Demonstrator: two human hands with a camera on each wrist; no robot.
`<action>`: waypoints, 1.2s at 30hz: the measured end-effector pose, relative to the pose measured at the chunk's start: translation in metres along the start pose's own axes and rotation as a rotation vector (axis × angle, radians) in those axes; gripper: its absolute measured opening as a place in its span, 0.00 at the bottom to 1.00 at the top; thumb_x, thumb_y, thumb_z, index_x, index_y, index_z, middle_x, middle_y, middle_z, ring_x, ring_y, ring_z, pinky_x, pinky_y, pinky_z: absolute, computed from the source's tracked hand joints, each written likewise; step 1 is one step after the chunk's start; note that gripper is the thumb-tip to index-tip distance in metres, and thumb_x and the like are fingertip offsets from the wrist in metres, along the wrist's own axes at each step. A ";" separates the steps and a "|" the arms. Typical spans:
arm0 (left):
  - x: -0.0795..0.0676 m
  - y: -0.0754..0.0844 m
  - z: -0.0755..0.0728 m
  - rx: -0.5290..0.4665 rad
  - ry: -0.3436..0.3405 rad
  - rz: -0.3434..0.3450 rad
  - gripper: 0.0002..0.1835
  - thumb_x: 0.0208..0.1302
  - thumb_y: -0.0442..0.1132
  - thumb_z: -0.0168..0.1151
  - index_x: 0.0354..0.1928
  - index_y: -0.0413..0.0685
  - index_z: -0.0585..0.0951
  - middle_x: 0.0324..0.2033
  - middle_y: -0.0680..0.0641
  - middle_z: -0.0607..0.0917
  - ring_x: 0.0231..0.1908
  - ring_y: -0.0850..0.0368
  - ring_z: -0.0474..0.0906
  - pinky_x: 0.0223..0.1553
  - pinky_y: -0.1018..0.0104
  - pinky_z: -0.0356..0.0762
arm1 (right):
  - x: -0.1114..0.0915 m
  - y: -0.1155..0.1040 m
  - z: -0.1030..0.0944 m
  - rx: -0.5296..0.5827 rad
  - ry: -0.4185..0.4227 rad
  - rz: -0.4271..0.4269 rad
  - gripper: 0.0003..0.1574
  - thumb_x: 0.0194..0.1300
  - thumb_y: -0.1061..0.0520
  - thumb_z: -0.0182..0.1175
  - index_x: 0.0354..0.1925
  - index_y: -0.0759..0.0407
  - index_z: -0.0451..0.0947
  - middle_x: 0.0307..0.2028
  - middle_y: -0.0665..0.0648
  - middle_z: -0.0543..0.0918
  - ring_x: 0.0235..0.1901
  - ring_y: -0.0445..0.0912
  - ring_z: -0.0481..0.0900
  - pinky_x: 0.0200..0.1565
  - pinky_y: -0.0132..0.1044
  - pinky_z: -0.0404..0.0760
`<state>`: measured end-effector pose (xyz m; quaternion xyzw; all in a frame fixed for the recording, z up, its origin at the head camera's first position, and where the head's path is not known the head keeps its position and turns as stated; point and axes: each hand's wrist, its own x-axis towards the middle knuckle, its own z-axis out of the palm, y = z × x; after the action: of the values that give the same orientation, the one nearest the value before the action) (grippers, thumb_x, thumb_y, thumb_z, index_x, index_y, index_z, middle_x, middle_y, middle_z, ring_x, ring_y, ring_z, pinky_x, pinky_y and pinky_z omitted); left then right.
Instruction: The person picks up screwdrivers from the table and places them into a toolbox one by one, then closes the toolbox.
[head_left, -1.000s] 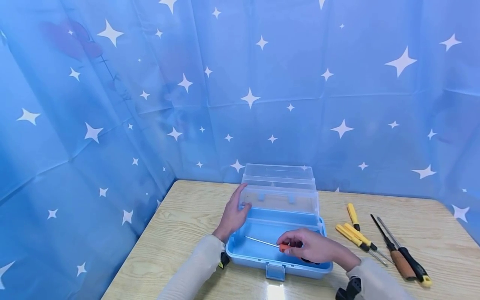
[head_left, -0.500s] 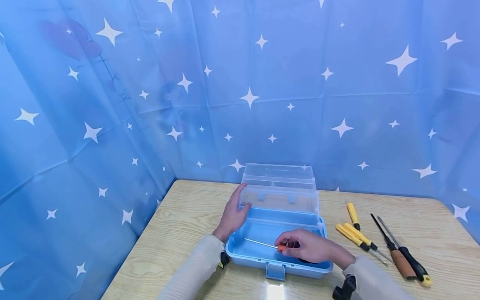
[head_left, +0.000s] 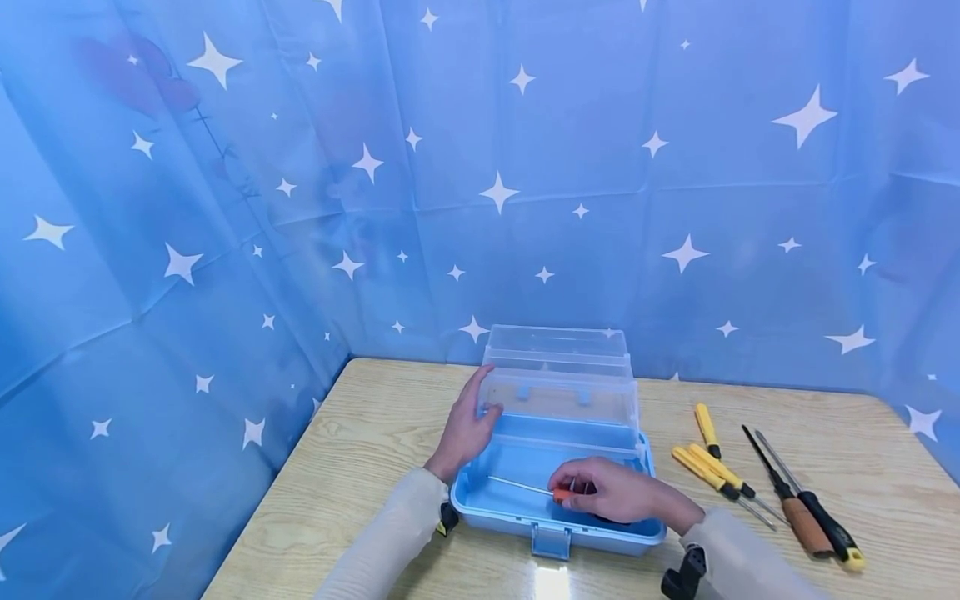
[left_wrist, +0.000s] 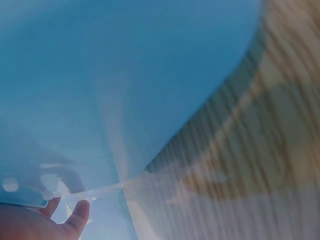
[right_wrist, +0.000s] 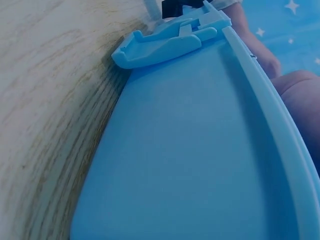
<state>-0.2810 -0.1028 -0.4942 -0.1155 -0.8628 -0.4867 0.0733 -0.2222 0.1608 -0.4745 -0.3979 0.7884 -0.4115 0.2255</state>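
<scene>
In the head view a light-blue toolbox (head_left: 517, 527) stands with its see-through lid (head_left: 558, 400) raised at the back. My right hand (head_left: 611, 490) is inside the box, fingers curled round the red handle of a screwdriver (head_left: 517, 484). Its thin shaft points left across the box floor. At the lid's left edge is my left hand (head_left: 463, 433), fingers extended upward and thumb apart from them. The left wrist view catches its thumb (left_wrist: 77, 220) beside the lid's edge. The right wrist view shows the box's front wall (right_wrist: 185, 140) and latch (right_wrist: 165, 45); part of a hand (right_wrist: 302, 107) shows past the rim.
On the wooden table (head_left: 337, 433), right of the box, lie several yellow-handled screwdrivers (head_left: 705, 467). Farther right are a brown-handled tool (head_left: 806, 527) and a black-and-yellow-handled screwdriver (head_left: 828, 525). A blue star-patterned curtain (head_left: 585, 167) hangs behind and at the left.
My right hand has shifted slightly left inside the box with the screwdriver, whose shaft has moved a little lower. The left hand has stayed at the lid.
</scene>
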 end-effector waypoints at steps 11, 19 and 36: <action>0.001 0.000 0.001 0.012 -0.006 -0.015 0.34 0.72 0.41 0.54 0.75 0.70 0.57 0.75 0.54 0.59 0.74 0.50 0.56 0.72 0.42 0.57 | 0.004 0.003 0.002 -0.046 -0.005 0.024 0.12 0.72 0.54 0.58 0.51 0.53 0.80 0.41 0.45 0.83 0.37 0.36 0.79 0.40 0.32 0.80; 0.000 0.002 0.001 0.001 -0.008 -0.032 0.34 0.72 0.40 0.54 0.76 0.68 0.57 0.75 0.56 0.59 0.74 0.51 0.56 0.72 0.42 0.57 | 0.006 0.006 0.004 -0.054 -0.027 0.029 0.10 0.71 0.56 0.58 0.50 0.52 0.80 0.42 0.45 0.83 0.39 0.35 0.79 0.42 0.32 0.81; 0.000 0.000 0.001 -0.017 0.005 0.000 0.33 0.71 0.38 0.54 0.75 0.67 0.59 0.75 0.55 0.61 0.74 0.51 0.57 0.72 0.43 0.57 | 0.007 0.009 0.009 -0.034 -0.024 0.056 0.10 0.71 0.57 0.59 0.49 0.51 0.80 0.42 0.46 0.83 0.39 0.35 0.78 0.43 0.32 0.81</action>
<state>-0.2810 -0.1022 -0.4944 -0.1147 -0.8585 -0.4942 0.0746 -0.2240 0.1539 -0.4867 -0.3843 0.8033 -0.3866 0.2399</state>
